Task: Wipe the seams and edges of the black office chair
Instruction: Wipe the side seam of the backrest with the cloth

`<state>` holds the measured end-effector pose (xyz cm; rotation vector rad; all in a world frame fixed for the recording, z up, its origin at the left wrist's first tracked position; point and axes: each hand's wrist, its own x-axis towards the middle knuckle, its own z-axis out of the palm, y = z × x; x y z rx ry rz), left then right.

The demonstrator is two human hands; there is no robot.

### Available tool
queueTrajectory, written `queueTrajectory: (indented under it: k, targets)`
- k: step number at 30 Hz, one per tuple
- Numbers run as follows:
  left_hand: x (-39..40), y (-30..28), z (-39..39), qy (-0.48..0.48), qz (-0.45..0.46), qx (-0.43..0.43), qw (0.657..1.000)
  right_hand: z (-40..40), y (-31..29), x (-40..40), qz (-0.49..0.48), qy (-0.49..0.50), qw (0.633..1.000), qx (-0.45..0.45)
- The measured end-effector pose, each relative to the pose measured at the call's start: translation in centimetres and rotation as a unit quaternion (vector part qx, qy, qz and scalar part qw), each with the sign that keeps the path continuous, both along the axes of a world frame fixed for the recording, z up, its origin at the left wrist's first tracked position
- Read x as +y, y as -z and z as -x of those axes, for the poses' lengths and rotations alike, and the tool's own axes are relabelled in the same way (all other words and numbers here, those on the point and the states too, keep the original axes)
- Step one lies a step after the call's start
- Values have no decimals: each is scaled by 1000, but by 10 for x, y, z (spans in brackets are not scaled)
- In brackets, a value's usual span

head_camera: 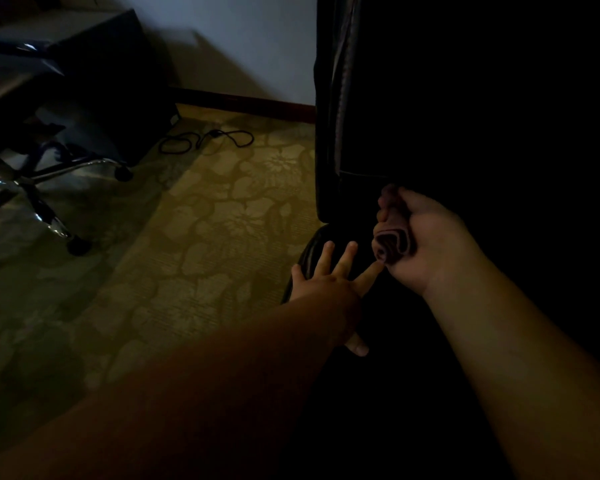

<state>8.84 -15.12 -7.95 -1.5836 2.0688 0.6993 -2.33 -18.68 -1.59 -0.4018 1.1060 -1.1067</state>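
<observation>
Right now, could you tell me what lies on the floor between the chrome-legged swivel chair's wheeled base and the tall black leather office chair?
In the head view, only the patterned yellow-green carpet lies between the chrome base and the black chair.

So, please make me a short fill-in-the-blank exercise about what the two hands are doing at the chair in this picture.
1. The right hand grips a rolled ____ at the chair back.
2. The left hand rests with straight fingers on the edge of the chair's ____.
3. A black cable lies on the ____ near the wall.
4. The second chair, on the left, has a shiny ____ base.

Missing words: cloth; seat; carpet; metal
</observation>
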Motion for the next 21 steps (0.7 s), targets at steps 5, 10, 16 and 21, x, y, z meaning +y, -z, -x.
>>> queueTrajectory:
  k: [5, 10, 16, 21]
  targets:
    - [0, 0, -3, 5, 7, 15, 1000, 3, -2, 3, 36, -40, 996, -73]
    - [5, -1, -9, 5, 22, 44, 999, 0, 3, -1, 13, -17, 1000, -16]
    - [7, 0, -13, 5, 33, 73, 997, 0, 4, -1, 28, -30, 997, -61]
    - [7, 4, -13, 0, 29, 89, 996, -2, 1, 1, 31, -48, 996, -67]
